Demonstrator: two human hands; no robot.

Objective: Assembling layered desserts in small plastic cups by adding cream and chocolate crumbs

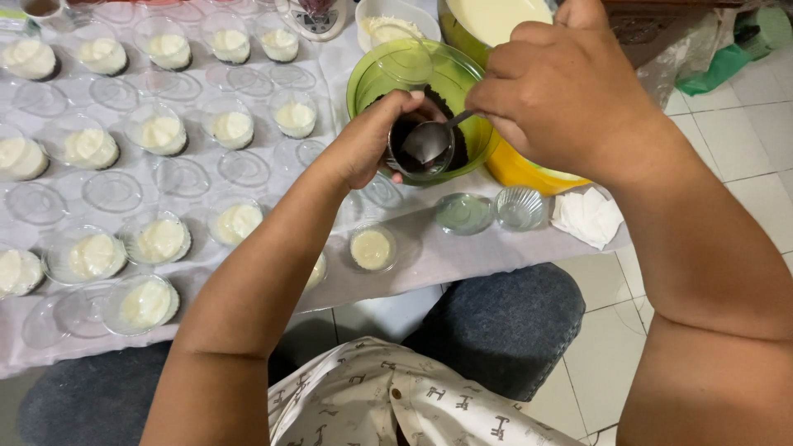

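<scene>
Head view shows the left hand [376, 136] gripping a small cup [417, 149] while right hand [562, 91] fingers pinch a spoon [429, 140] pressing dark crumbs; cream filling likely follows.

Green bowl [363, 78], dark crumbs [458, 149]; cream-filled clear cups [161, 239]; white cloth [462, 256]; yellow tub [520, 169].

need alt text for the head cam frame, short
A person's left hand holds a small clear cup over a green bowl of dark crumbs while the right hand presses a spoon into it. Rows of cream-filled cups cover the white tablecloth.
</scene>
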